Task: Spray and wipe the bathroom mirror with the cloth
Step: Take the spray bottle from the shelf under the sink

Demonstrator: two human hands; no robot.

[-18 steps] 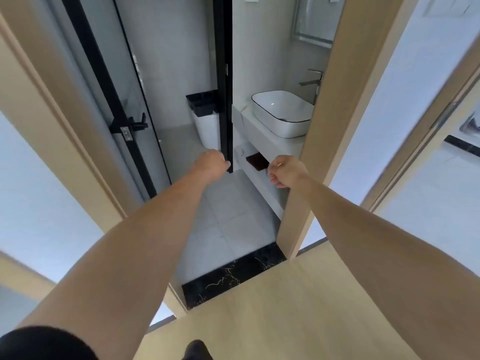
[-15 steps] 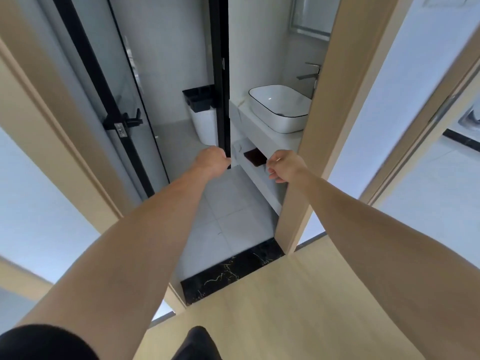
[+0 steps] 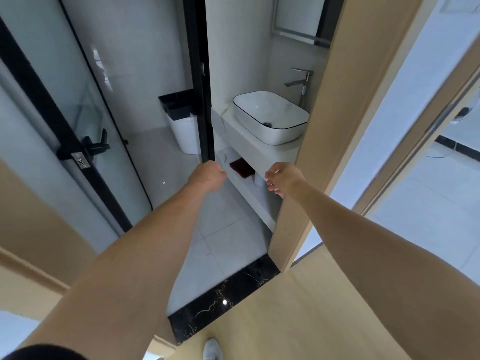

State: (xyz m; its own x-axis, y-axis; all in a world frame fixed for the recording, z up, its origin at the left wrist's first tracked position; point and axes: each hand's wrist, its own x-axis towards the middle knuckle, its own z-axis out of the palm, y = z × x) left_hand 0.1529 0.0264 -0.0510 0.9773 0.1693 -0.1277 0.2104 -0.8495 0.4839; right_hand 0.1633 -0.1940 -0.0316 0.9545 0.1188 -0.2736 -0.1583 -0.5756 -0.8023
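Both hands: I am reaching in empty, left hand (image 3: 207, 175) loosely fisted, right hand (image 3: 283, 176) half curled.
Cloth (image 3: 241, 167): lying at twelve o'clock on the shelf (image 3: 249, 193).
Approach: I am aiming low under the sink (image 3: 270, 116).

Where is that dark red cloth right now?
The dark red cloth lies on the open shelf under the counter that holds the white basin, just beyond and between the left hand and right hand.

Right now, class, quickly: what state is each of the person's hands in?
Left hand: closed in a loose fist, holding nothing visible.
Right hand: fingers curled, partly open, holding nothing visible.
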